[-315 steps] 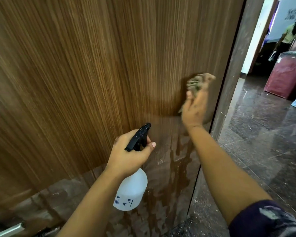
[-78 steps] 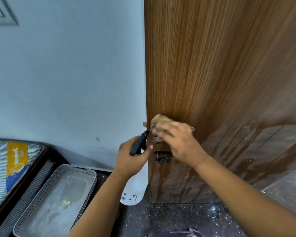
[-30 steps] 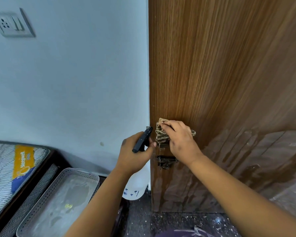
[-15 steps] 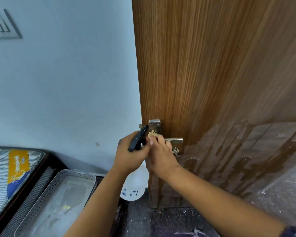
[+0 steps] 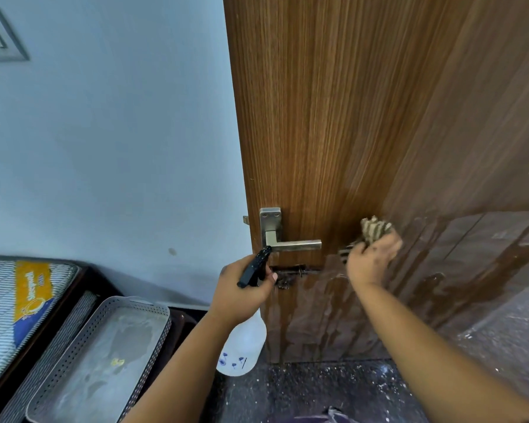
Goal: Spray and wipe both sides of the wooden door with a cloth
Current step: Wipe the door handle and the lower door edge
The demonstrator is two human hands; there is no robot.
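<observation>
Leaning against the pale wall at the far left, a striped mattress (image 5: pixel 16 303) with a yellow and blue label sits beside a grey perforated tray (image 5: pixel 141 303) on the floor. Right of the tray, the left hand (image 5: pixel 242 296) curls round the neck of a white spray bottle (image 5: pixel 242 349), its black trigger head (image 5: pixel 254 267) pointing up at the metal lever handle (image 5: pixel 290 244) near the edge of the wooden door (image 5: pixel 333 117). A dark latch (image 5: pixel 290 274) shows just below the handle. Further right, the right hand (image 5: pixel 371 261) bunches a striped cloth (image 5: pixel 374 228) and presses it against the door face, where the dry upper wood meets the wet, streaked lower part. Speckled dark floor (image 5: pixel 333 389) lies below the door
</observation>
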